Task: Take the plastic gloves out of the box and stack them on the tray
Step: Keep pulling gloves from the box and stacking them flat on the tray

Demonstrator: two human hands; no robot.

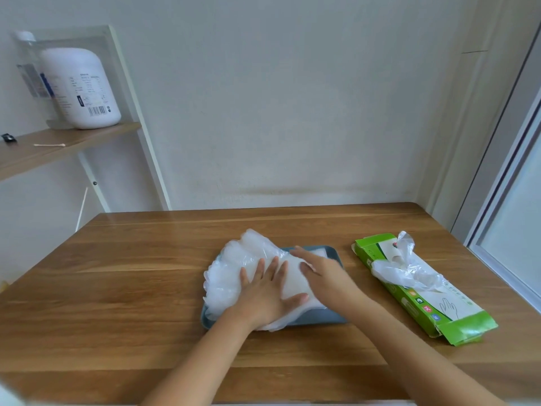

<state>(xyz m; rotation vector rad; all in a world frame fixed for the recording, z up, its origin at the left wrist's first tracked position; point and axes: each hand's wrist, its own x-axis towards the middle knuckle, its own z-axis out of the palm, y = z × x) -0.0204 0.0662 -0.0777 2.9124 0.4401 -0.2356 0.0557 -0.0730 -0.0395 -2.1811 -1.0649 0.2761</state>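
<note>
The left hand [266, 294] lies flat, fingers straight and spread, pressing down on the stack of plastic gloves [243, 259], which rests on the blue tray [317, 319] and overhangs its left and far edges. The right hand [322, 276] is extended over the right part of the stack with fingers straight and gripping nothing; motion blur prevents confirming contact. The green box [424, 306] lies on the wooden table [117, 288] just right of the tray, with loose gloves [407, 271] protruding from its top opening.
</note>
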